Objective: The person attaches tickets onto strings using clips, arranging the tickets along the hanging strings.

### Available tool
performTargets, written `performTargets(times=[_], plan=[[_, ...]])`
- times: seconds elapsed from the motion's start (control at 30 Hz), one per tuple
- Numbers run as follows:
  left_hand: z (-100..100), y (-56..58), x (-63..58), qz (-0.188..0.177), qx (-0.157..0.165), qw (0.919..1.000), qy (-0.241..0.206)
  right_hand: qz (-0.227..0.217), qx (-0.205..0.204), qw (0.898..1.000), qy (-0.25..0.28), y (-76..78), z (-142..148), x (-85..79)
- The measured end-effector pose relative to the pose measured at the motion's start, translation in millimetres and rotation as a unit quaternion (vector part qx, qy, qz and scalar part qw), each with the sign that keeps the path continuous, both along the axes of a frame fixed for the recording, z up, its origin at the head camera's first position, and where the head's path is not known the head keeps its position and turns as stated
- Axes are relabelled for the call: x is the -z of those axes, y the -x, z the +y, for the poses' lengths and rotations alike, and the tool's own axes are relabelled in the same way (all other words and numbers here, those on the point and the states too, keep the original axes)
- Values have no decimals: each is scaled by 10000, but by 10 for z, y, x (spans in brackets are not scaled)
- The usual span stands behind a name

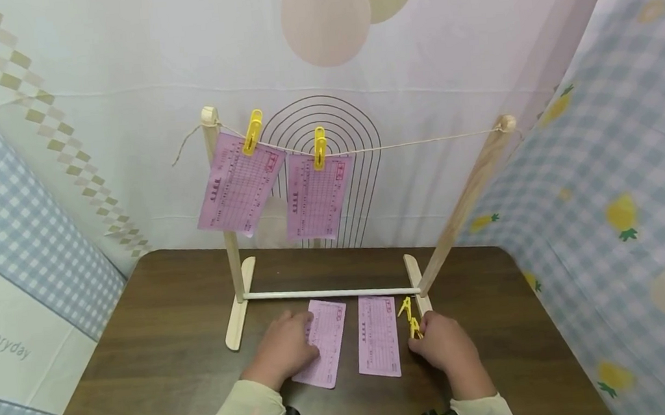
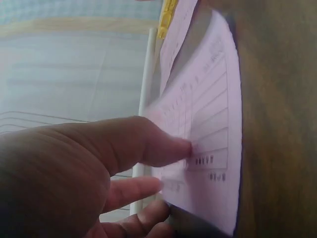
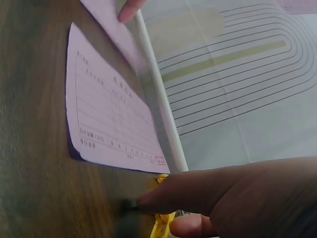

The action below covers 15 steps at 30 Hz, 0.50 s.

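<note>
My left hand (image 1: 285, 348) is at the left edge of a pink printed slip (image 1: 327, 348) on the table. In the left wrist view, its thumb lies on the face of the slip (image 2: 208, 124) and the fingers are at its edge, pinching it. A second pink slip (image 1: 378, 341) lies flat to the right. Beside that slip are two small yellow clothespins, an upper one (image 1: 405, 307) and a lower one (image 1: 415, 328). My right hand (image 1: 446, 348) has thumb and finger around the lower one, partly hiding it.
Behind the slips stands a wooden rack with a left post (image 1: 233, 261), a right post (image 1: 462, 210) and a white bottom rod (image 1: 327, 293). From its string (image 1: 415, 143) hang two pink slips, left (image 1: 240, 189) and right (image 1: 317, 199), under yellow clothespins. Patterned curtains (image 1: 588, 181) surround the table (image 1: 146, 378).
</note>
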<state>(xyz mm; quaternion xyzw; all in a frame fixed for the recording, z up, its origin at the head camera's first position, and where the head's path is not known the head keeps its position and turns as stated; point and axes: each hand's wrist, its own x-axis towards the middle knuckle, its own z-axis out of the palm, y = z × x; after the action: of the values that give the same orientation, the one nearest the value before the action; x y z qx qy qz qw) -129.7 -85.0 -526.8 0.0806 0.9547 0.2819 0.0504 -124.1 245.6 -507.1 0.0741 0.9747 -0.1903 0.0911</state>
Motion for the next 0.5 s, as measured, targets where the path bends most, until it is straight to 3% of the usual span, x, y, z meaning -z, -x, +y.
performTargets(times=[0.27,0.5], plan=[[37,-33,13,33,81,9987,-501,-133,155,9994,283,-32,-16,17],[86,-66,54,-33,-187,9971,-742,-209,208,9995,102,-30,-33,40]])
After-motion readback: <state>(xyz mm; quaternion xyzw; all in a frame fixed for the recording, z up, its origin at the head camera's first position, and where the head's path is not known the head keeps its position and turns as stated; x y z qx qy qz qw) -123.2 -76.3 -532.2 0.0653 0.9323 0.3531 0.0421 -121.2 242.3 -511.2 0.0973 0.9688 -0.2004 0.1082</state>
